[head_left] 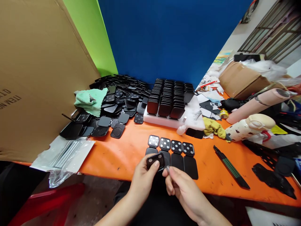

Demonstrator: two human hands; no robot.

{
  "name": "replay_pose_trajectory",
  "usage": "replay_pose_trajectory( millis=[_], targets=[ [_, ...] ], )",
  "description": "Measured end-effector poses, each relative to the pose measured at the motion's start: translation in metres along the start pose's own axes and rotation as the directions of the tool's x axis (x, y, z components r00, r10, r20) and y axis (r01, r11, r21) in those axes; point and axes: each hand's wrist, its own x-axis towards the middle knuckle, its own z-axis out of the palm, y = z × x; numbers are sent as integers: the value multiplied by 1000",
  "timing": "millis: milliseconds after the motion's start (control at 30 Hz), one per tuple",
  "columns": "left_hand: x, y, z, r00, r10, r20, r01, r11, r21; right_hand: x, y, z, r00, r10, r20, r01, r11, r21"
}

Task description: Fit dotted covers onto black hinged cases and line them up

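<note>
My left hand (143, 177) holds a small black square case (155, 161) with round holes, tilted toward me near the front edge of the orange table (122, 150). My right hand (182, 188) pinches a small silver disc (167, 169) right beside the case. Just behind my hands lies a row of several open black cases (171, 152), their lids showing white round discs. Further back, rows of shut black cases (170, 97) stand on a white foam block (188, 121).
A loose heap of black case parts (119, 94) and a green cloth (90, 100) lie at back left by a cardboard sheet (39, 69). Plastic bags (63, 157) hang over the left edge. Right: yellow rag (213, 127), knife-like tool (231, 171), patterned bottle (249, 127), clutter.
</note>
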Motion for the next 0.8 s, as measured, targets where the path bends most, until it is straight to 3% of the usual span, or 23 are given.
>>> replay_pose_trajectory(
  millis=[67,167,300,400,500,600,800],
  targets=[
    [-5,0,0,997,66,39,-68,997,45,1,4,1,1000,8,-15,-10,995,-101],
    [-15,0,0,967,204,150,-227,961,159,0,5,2,998,61,-31,-60,998,37],
    [-20,0,-2,871,394,293,-452,877,165,-3,-4,-1,974,226,5,-219,939,266],
    [-19,0,-5,813,473,340,-545,823,160,-3,-11,-4,940,331,83,-338,871,357],
    [-19,-1,-6,770,519,372,-608,772,183,-2,-14,-2,905,408,118,-407,753,517],
    [-21,-1,-6,755,548,360,-634,750,187,0,-12,7,901,425,91,-375,654,657],
    [-24,-2,-4,755,568,328,-644,737,207,0,-9,24,917,399,17,-281,614,737]
  ],
)
